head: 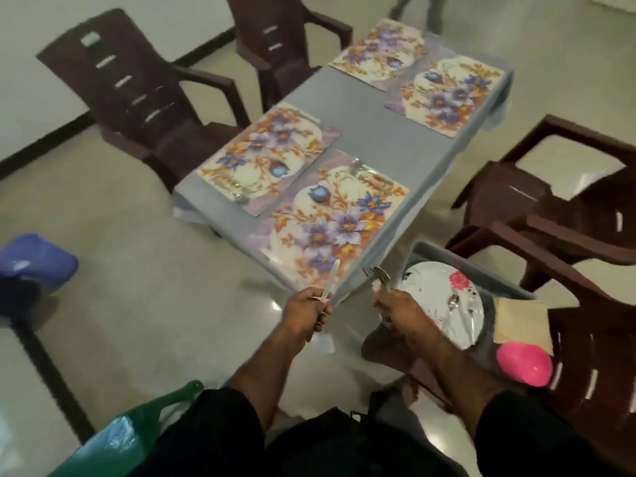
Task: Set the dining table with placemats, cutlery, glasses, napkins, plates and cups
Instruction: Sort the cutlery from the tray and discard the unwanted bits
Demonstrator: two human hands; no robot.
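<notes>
Now, my left hand [307, 313] gripping a knife [330, 281], my right hand [395, 309] gripping fork and spoon [378, 275], four floral placemats [330, 218] on the table [361, 108], plate [444, 297] in bin.

Near table [361, 160] corner open from floor side; 2 chairs [557, 215] (with bin [418, 256]) crowd right.

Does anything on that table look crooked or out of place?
Slightly. The two nearest placemats overlap at their corners instead of lying apart, as does the far pair. Nothing looks spilled or broken.
</notes>
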